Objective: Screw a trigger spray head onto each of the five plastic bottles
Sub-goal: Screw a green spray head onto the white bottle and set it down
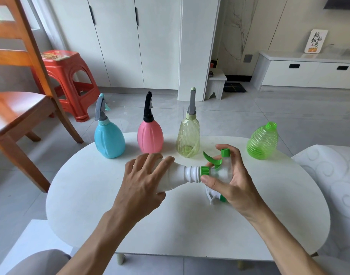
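A white bottle [182,175] lies sideways above the white table [130,225], gripped by my left hand [144,179]. My right hand [229,175] grips a clear spray head with green trigger and green collar [217,165], the collar sitting at the bottle's neck. Under my right hand lies another white and green spray head [213,195] on the table. Along the far edge stand a blue bottle [109,139], a pink bottle [150,135] and a pale yellow bottle [188,137], each with a spray head on. A green ribbed bottle [262,140] stands at the right with its neck bare.
A wooden chair [17,108] and a red plastic stool [67,80] stand to the left of the table. A white patterned cushion [332,175] lies at the right. White cabinets and a low drawer unit [309,74] line the back.
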### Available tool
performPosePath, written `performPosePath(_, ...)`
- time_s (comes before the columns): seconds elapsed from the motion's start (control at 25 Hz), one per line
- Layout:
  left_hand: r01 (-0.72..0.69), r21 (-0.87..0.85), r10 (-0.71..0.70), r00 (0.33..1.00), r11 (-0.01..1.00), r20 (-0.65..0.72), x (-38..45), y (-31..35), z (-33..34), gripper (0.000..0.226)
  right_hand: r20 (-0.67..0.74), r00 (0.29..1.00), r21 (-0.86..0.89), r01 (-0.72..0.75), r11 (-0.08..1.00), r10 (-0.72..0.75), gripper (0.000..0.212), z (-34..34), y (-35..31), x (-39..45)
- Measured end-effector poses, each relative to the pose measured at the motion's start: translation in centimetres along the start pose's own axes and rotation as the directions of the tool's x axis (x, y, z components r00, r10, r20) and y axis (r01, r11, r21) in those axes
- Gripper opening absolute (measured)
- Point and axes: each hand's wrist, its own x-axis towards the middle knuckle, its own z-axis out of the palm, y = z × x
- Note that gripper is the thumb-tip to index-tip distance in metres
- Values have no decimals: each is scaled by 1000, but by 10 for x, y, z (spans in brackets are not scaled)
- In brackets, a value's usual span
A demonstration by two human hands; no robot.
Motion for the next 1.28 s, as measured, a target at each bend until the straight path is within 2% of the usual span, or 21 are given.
performPosePath(0.16, 6, -4, -6, 1000, 1000, 15, -1, 2, 1, 76, -58, 998, -13, 1, 1000, -1, 60, 1, 2, 1)
performPosePath(0.32, 25, -1, -25, 999, 1000, 26, 0, 2, 1, 77, -17, 999, 41, -39, 998, 39, 67, 4, 4, 0)
performPosePath(0.44, 26, 1, -26, 999, 1000, 37, -1, 4, 3, 77, -95, 995, -21, -35, 999, 33, 56, 4, 2, 2)
performPosePath(0.56, 38, 0, -38, 999, 999, 33, -1, 4, 4, 77, -50, 997, 26, -52, 998, 53, 63, 5, 5, 0)
performPosePath(0.68, 33, -5, -33, 999, 999, 38, 0, 5, 4, 77, -130, 991, -27, -38, 999, 34, 55, 5, 4, 1)
performPosePath(0.84, 37, -8, -36, 999, 999, 37, 0, 5, 5, 76, -67, 996, 26, -66, 997, 67, 60, 4, 6, 1)
performPosePath(1.16, 43, -21, -42, 998, 999, 46, -1, 6, 7, 77, -146, 987, -40, -77, 996, 70, 53, 7, -1, 2)
performPosePath(1.28, 75, -41, -73, 996, 996, 50, 0, 6, 8, 79, -105, 988, 78, -101, 992, 109, 57, 7, -2, 3)
